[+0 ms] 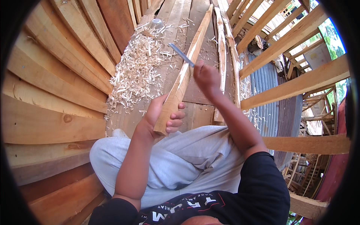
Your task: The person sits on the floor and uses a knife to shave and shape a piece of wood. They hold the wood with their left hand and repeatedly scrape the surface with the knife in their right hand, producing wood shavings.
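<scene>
A long squared wooden pole (179,84) slants away from my lap, its far end resting toward the end of the plank floor. Around its near end wraps my left hand (163,114), thumb on the left side and fingers on the right. My right hand (207,78) is closed round the handle of a knife, just right of the pole. The knife's blade (181,55) points up and left across the pole's upper face, where a pale, freshly cut strip shows. The handle itself is hidden in my fist.
Curled wood shavings (138,67) heap on the floor at left, with a small clear cup (156,24) behind them. Two more wood strips (220,56) lie at right. A plank wall (56,75) stands left; a slatted railing (296,88) and corrugated metal sheet (264,97) are right.
</scene>
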Demonstrator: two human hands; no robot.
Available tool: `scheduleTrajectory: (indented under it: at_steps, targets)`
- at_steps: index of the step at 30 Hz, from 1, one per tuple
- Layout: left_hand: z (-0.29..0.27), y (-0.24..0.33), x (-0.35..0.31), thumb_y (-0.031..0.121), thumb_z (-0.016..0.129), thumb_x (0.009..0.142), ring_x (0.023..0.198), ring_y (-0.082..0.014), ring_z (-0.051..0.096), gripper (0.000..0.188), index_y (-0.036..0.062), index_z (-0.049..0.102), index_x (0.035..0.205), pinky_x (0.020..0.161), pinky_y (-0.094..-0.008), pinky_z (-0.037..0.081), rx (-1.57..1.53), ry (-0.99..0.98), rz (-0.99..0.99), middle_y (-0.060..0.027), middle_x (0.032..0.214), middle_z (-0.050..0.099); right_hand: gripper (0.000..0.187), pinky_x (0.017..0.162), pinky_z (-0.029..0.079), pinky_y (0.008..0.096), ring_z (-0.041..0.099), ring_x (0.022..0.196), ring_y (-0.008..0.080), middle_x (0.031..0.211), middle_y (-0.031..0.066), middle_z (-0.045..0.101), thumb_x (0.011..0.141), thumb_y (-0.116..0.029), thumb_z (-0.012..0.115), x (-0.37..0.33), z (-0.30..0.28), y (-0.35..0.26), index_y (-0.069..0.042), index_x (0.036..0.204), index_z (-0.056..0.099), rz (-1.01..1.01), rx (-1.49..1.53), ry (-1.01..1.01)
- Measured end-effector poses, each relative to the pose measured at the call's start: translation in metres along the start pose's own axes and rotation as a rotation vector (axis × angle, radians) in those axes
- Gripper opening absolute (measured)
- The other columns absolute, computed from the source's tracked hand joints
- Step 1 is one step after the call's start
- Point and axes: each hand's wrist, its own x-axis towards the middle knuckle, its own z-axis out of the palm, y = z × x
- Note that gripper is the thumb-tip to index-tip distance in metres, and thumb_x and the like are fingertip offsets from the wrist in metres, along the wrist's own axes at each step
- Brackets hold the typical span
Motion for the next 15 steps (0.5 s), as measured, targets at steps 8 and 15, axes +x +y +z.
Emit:
scheduleTrajectory:
  at_steps: [8,15]
  targets:
    - [0.001,0.003,0.001,0.048,0.023,0.1,0.039,-0.0108,0.037,0.045,0.0089,0.046,0.095,0.032,-0.0243,0.033,0.03,0.003,-0.022,0.0008,0.06,0.039,0.052,0.054,0.049,0.0521,0.059,0.051,0.043,0.058,0.0244,0.059,0.096,-0.031,0.042,-0.008,-0.009,-0.011,0.002,0.061,0.062,-0.018,0.059,-0.051]
    - [0.008,0.0,0.002,0.049,0.027,0.1,0.04,-0.0113,0.037,0.045,0.0093,0.047,0.095,0.033,-0.0259,0.032,0.109,0.128,0.011,0.0004,0.059,0.04,0.056,0.069,0.049,0.0446,0.065,0.072,0.0366,0.073,0.0238,0.063,0.1,-0.044,0.041,-0.01,-0.044,-0.008,0.004,0.088,0.068,-0.063,0.329,-0.452]
